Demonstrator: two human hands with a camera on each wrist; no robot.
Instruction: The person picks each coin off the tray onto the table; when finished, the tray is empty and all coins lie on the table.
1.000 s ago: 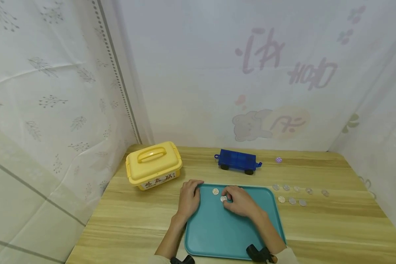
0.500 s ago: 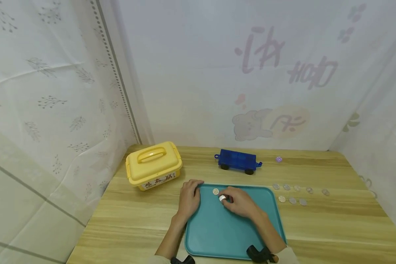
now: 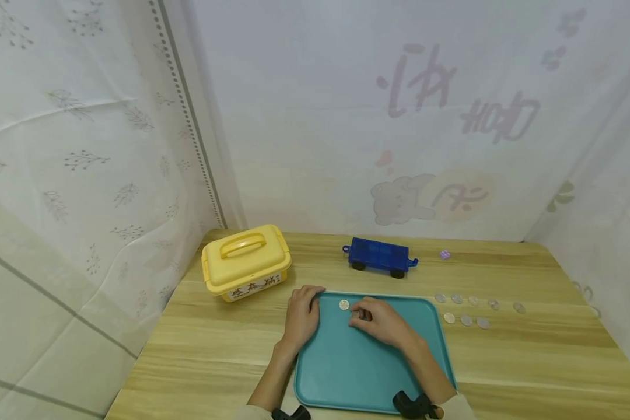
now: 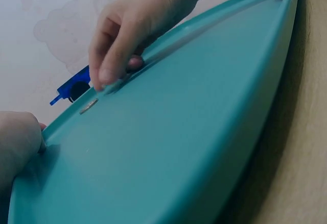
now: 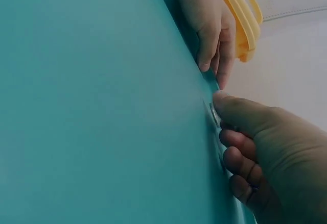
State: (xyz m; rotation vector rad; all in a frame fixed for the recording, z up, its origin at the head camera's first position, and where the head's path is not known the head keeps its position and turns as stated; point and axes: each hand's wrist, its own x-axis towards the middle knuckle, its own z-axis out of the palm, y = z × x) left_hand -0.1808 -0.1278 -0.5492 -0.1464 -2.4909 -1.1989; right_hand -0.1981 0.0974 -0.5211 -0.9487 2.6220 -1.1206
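My right hand (image 3: 380, 319) is over the upper part of a teal tray (image 3: 367, 373), pinching a silver coin (image 5: 214, 115) between thumb and fingers. In the head view the fingers hide most of this coin. Another round coin (image 3: 343, 304) lies flat in the tray, just left of those fingertips; the left wrist view shows the same coin (image 4: 89, 106) near the far rim. My left hand (image 3: 301, 315) rests on the tray's upper left corner, its fingers fairly straight along the rim.
Right of the tray, several coins (image 3: 466, 320) lie in two rows on the wooden table (image 3: 205, 356). Behind it stand a blue toy wagon (image 3: 379, 255) and a small purple piece (image 3: 444, 255). A yellow lidded box (image 3: 247, 261) is at the back left.
My right hand has shifted slightly left with the pinched coin, closer to the flat coin, and the held coin has tilted and shows less. The left hand stays on the rim.
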